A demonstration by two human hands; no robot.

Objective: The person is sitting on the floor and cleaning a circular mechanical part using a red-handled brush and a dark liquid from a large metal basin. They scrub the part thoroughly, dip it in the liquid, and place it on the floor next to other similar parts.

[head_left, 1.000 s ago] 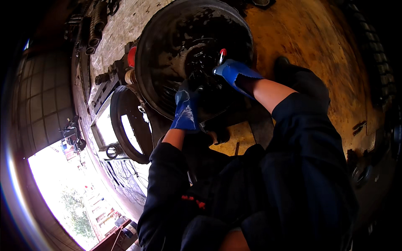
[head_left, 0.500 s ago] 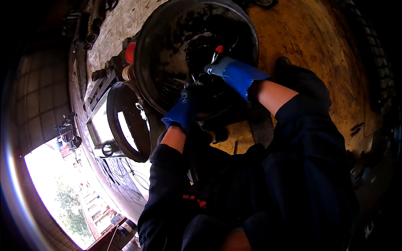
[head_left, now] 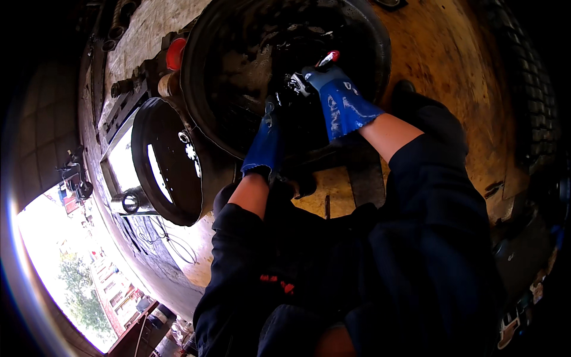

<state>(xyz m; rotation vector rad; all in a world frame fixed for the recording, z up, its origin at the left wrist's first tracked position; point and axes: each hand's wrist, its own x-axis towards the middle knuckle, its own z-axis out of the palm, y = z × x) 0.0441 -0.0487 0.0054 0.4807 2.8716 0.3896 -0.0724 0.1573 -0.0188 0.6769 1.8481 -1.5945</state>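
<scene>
A large round dark basin (head_left: 189, 89) with dark wet liquid and foam in it stands in front of me. My right hand (head_left: 328, 83), in a wet blue glove, is closed around a slim tool with a red-tipped handle (head_left: 332, 56) over the basin. Its working end is hidden. Just left of those fingers a shiny wet metal part (head_left: 299, 84) catches the light. My left hand (head_left: 266, 134), also blue-gloved, reaches in over the near rim with fingers drawn together beside the dark wet contents. What it holds is lost in shadow.
Left of the basin stands a round dark lid-like disc (head_left: 169, 160) near a metal cylinder (head_left: 129, 202) and thin cables (head_left: 169, 238). A red round object (head_left: 175, 55) sits by the basin rim. A heavily treaded tyre (head_left: 538, 101) stands far right on the stained yellowish floor (head_left: 452, 65).
My right hand has shifted right with the red-tipped tool, its handle tilting further right. The shiny metal part shows more plainly. The whole view has shifted slightly.
</scene>
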